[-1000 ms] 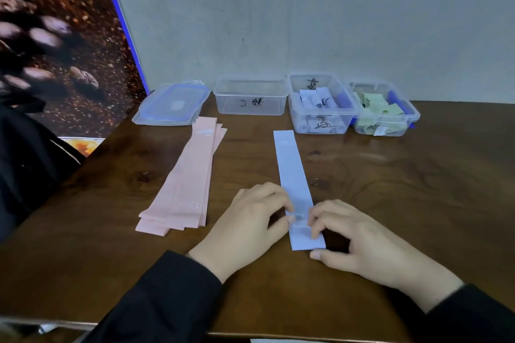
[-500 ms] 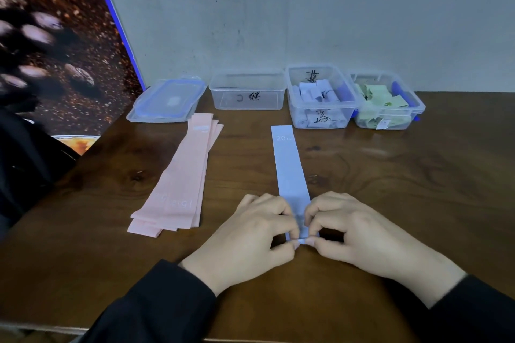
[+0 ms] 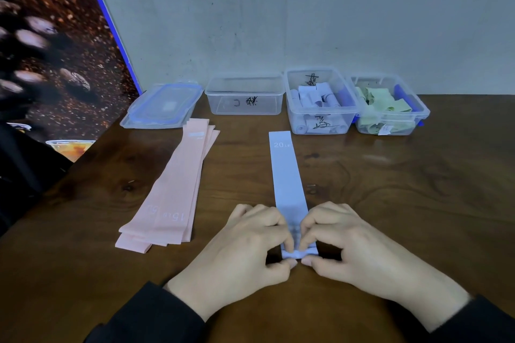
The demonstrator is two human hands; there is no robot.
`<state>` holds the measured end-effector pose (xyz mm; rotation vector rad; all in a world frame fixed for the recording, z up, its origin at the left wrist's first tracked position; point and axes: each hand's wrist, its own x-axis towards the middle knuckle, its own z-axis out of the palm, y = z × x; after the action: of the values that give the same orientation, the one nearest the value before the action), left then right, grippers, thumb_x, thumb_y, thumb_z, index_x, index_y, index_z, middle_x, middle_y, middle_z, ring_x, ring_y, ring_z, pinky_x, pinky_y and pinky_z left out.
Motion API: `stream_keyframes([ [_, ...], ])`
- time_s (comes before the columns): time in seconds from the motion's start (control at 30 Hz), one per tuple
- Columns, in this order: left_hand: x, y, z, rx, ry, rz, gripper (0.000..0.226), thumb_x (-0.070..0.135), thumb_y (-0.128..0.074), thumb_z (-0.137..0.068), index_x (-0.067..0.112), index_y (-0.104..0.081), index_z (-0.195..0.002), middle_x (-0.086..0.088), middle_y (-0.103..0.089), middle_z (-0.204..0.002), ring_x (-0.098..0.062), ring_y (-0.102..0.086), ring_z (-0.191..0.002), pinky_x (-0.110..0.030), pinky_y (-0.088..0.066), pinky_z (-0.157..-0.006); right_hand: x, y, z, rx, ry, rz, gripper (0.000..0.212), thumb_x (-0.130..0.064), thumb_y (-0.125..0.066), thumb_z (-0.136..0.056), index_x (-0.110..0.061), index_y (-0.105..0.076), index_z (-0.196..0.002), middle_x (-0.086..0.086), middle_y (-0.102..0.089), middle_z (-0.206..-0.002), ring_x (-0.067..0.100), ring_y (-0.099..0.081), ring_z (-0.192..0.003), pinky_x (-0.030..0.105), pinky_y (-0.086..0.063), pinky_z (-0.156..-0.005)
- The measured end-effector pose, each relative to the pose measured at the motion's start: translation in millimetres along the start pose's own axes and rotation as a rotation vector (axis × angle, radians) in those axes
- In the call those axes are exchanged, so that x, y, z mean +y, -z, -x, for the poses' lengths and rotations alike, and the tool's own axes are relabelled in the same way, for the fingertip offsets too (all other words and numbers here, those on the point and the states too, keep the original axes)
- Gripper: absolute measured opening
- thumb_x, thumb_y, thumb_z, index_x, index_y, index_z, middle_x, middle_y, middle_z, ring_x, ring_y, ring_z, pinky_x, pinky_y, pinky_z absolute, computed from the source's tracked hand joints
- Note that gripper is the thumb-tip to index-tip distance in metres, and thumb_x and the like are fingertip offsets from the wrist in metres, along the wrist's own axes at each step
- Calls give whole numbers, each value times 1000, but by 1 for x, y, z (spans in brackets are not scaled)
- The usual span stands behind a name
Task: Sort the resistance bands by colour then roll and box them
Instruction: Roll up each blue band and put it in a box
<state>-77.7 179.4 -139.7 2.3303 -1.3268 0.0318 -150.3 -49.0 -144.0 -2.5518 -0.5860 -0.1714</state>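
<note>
A light blue band (image 3: 287, 175) marked "20" lies lengthwise on the wooden table (image 3: 404, 189). Its near end is curled into a small roll, pinched between my left hand (image 3: 245, 248) and my right hand (image 3: 351, 242). To the left lies a stack of pink bands (image 3: 172, 189), flat and unrolled. At the back stand three clear boxes: an empty one (image 3: 243, 96), one holding rolled blue bands (image 3: 319, 103), and one holding green bands (image 3: 388, 108).
A clear lid with a blue rim (image 3: 164, 106) rests at the back left beside the empty box. A dark printed board (image 3: 50, 50) leans along the left side. A grey wall rises right behind the boxes.
Both hands went from pressing the band's flat near end to pinching it, and that end is now curled into the start of a roll.
</note>
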Motion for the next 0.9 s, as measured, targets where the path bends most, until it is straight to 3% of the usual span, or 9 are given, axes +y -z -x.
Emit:
stream_keyframes([
  [0.23, 0, -1, -2, 40, 20, 7, 15, 42, -54, -94, 33, -64, -89, 20, -47, -94, -4, -47, -96, -26, -33, -97, -1, -2, -3, 48, -26, -17, 12, -45, -61, -98, -39, -70, -93, -21, -55, -90, 5, -55, -90, 26, -39, -90],
  [0.37, 0, -2, -3, 54, 45, -3, 19, 43, -50, -95, 32, -65, -89, 21, -46, -93, -3, -45, -94, -27, -35, -95, -3, -3, -4, 62, -58, -23, 7, -41, -60, -95, -40, -59, -88, -22, -55, -88, 6, -54, -87, 27, -42, -88],
  [0.5, 0, -3, -4, 86, 66, -26, 16, 43, -51, -94, 33, -63, -90, 20, -47, -94, -2, -46, -93, -28, -38, -92, -1, -4, -7, 97, -63, 9, 14, -40, -59, -96, -35, -70, -88, -21, -53, -91, 7, -54, -86, 16, -39, -84],
  [0.67, -1, -2, -3, 88, 63, -42, 19, 44, -50, -94, 33, -64, -90, 20, -47, -94, -1, -44, -92, -25, -39, -89, 3, -3, -4, 72, -80, -25, 23, -50, -61, -93, -33, -74, -101, -23, -54, -96, 8, -55, -89, 13, -38, -86],
  [0.77, -2, -1, -2, 70, 62, -64, 23, 51, -51, -90, 33, -65, -94, 21, -47, -97, -1, -42, -94, -24, -37, -91, 3, -4, -4, 84, -73, -9, 22, -47, -60, -95, -31, -75, -102, -22, -53, -96, 7, -54, -88, 15, -40, -84],
  [0.9, -2, -2, -2, 86, 45, -80, 18, 44, -55, -90, 31, -67, -95, 20, -47, -95, -2, -45, -91, -27, -41, -90, 1, -5, -3, 98, -54, 1, 20, -42, -59, -98, -31, -75, -100, -21, -52, -95, 10, -54, -87, 23, -47, -79],
])
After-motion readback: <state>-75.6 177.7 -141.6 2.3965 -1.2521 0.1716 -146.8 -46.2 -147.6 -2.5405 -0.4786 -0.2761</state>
